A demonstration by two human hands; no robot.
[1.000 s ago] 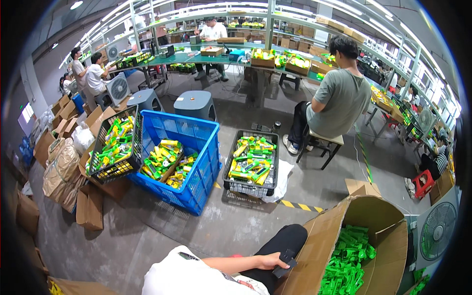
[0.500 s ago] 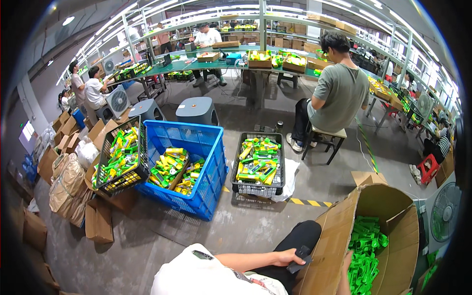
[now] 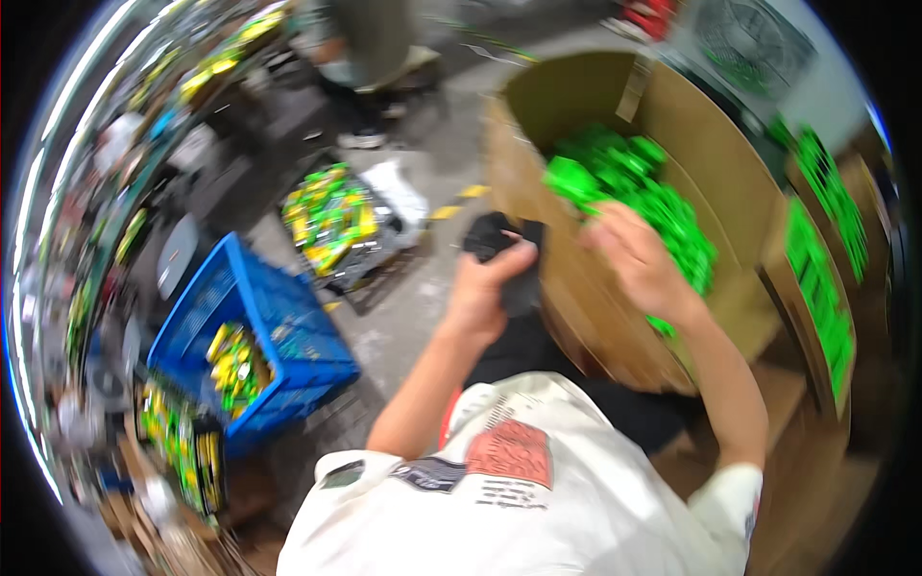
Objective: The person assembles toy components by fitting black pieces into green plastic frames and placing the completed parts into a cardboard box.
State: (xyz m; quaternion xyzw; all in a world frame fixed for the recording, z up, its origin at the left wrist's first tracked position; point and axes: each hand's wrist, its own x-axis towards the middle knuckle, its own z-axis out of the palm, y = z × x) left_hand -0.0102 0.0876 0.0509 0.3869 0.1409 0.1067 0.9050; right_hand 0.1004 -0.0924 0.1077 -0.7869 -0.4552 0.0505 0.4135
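Note:
My left hand is closed around a dark black piece, whose exact kind I cannot make out. It is beside the near wall of a tall cardboard carton. Above that wall, my right hand pinches a bright green plastic part, blurred by motion. Inside the carton lies a heap of similar green plastic parts.
A blue plastic crate with yellow-and-green pieces stands at the left. Beyond it, a black basket of the same pieces rests on the floor. A fan stands behind the carton. Another person sits at the far side.
The view has swung right and down toward the carton. My right hand, mostly hidden behind the carton wall before, now shows above it with a green part. My left hand still holds the black piece.

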